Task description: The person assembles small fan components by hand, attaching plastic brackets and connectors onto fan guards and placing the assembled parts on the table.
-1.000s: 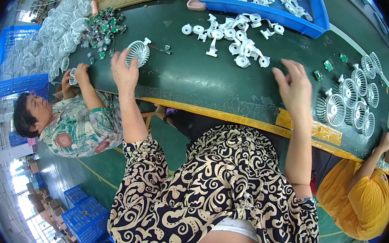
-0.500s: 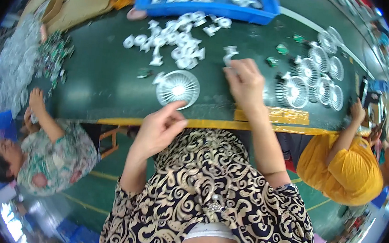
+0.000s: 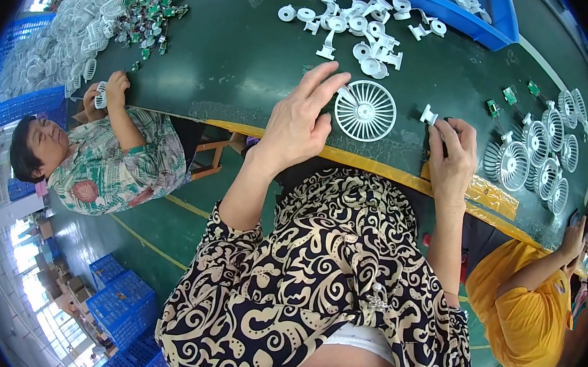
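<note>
A round white fan grille (image 3: 365,111) with radial ribs lies flat on the green table in front of me. My left hand (image 3: 298,119) is just left of it, fingers apart, the fingertips by the small tab on its upper left rim. I cannot tell whether they touch it. To the right of the grille, my right hand (image 3: 454,154) pinches a small white plastic bracket (image 3: 428,115) between thumb and fingers, close to the table's front edge. Beyond the grille lies a loose heap of similar white brackets (image 3: 374,28).
Several grilles (image 3: 514,165) stand grouped at the right, with small green circuit boards (image 3: 509,96) beside them. A blue tray (image 3: 492,33) sits at the back. Piled clear plastic parts (image 3: 84,25) and circuit boards (image 3: 151,14) lie left. Co-workers sit on both sides.
My view has turned, shifting the scene. My right hand has brought the bracket nearer the table's front edge. My left hand has moved from the grille's near rim to its upper left side.
</note>
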Motion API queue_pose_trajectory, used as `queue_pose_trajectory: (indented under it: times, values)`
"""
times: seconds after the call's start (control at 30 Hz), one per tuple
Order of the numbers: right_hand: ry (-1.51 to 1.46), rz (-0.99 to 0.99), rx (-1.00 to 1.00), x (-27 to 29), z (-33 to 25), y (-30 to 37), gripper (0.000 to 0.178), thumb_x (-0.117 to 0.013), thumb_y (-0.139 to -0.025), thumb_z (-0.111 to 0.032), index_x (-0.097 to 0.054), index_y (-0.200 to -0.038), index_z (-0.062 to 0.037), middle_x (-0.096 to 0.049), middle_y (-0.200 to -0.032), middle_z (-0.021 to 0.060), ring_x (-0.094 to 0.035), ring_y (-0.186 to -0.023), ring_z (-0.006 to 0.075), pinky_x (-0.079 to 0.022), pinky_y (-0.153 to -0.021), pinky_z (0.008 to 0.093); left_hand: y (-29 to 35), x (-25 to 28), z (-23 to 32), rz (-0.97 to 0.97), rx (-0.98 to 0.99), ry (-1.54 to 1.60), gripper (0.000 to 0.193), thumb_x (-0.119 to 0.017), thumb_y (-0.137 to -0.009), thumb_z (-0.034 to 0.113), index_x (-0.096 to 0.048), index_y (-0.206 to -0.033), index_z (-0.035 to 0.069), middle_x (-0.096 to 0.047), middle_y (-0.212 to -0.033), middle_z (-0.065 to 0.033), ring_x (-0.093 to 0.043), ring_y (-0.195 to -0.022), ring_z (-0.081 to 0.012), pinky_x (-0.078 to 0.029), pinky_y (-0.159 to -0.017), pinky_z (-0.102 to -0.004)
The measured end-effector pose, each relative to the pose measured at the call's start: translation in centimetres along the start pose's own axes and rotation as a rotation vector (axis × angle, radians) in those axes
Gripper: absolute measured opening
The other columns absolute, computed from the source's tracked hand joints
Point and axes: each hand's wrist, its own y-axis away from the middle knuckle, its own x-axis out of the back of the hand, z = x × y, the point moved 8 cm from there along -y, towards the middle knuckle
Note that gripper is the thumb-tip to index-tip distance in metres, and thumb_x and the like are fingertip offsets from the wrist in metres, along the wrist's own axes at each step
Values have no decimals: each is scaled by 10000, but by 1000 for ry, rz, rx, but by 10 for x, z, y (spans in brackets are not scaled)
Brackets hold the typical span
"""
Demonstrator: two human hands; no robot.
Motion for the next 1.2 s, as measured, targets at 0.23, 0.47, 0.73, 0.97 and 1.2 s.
queue_pose_trajectory:
  times: [0.23,0.47,0.73,0.97,1.2]
  values:
    - [-23,-8,-62,7,-1,-2,249,-797,-825,-91,-716,-1056,-46,-653,-1009,122,-666,-794,271,-540,-689,381,1,-3,-11,76,112,-364,285,-688,-848,111,-666,-1130,70,-678,-897,-102,-622,-816,-308,-505,-716,-420]
    - [40,-173,-192,8,9,-11,308,-799,-821,-128,-705,-1097,-28,-646,-945,122,-651,-665,226,-531,-629,360,7,1,7,48,99,-425,138,-691,-862,149,-703,-913,21,-670,-807,-119,-593,-792,-325,-491,-720,-460]
    - [-295,-125,141,-17,-82,-16,290,-820,-785,-123,-682,-1028,-47,-638,-938,95,-669,-709,275,-550,-616,381,11,-6,7,-45,109,-312,130,-675,-888,152,-720,-919,34,-702,-777,-115,-627,-775,-328,-493,-720,-462]
    - [-149,-216,143,-38,-83,-9,244,-781,-796,-131,-665,-997,-56,-589,-955,80,-663,-866,262,-557,-704,377,19,-11,-15,-2,230,27,110,-646,-935,158,-710,-955,70,-682,-753,-136,-648,-718,-333,-500,-659,-443]
    - [-121,-325,194,-44,-86,-13,235,-774,-790,-124,-675,-991,-54,-582,-954,87,-659,-892,265,-559,-715,382,19,-13,-21,-71,256,-11,148,-643,-947,138,-704,-1023,26,-663,-770,-128,-644,-691,-265,-490,-647,-366]
